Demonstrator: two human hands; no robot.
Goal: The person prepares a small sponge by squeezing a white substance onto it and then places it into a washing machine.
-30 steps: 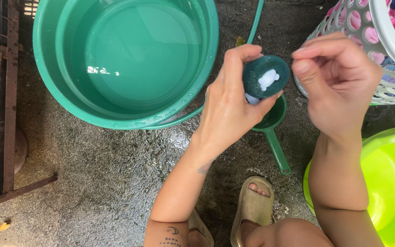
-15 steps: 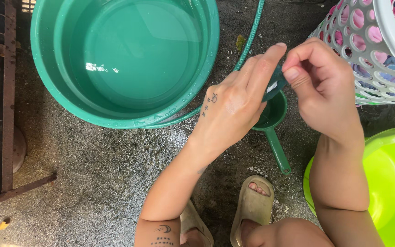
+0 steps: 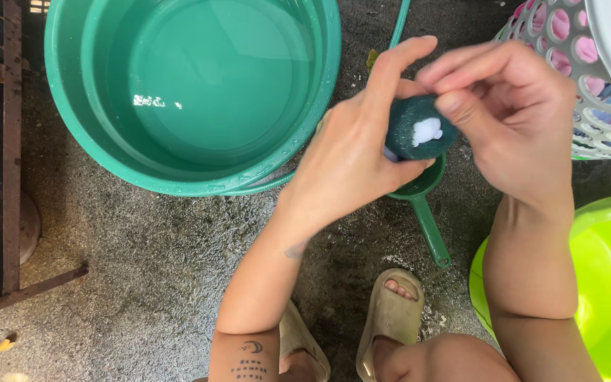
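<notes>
1. Head view: the left hand (image 3: 348, 159) is gripping a dark green scrub sponge (image 3: 419, 127) between thumb and fingers, just right of the green water basin (image 3: 178, 180).
2. The right hand (image 3: 510, 113) is pinching at the white soap blob (image 3: 427, 130) lying on the sponge.
3. A green dipper (image 3: 426, 205) is lying below the basin's right side, under both hands.

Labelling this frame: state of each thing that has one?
Basin: holds clear water.
Sponge: held in left hand, white blob on top.
Right hand: fingertips at sponge.
Scoop: on wet ground, under the hands.
Basket: holds clothes.
Lime tub: contents not visible.
</notes>
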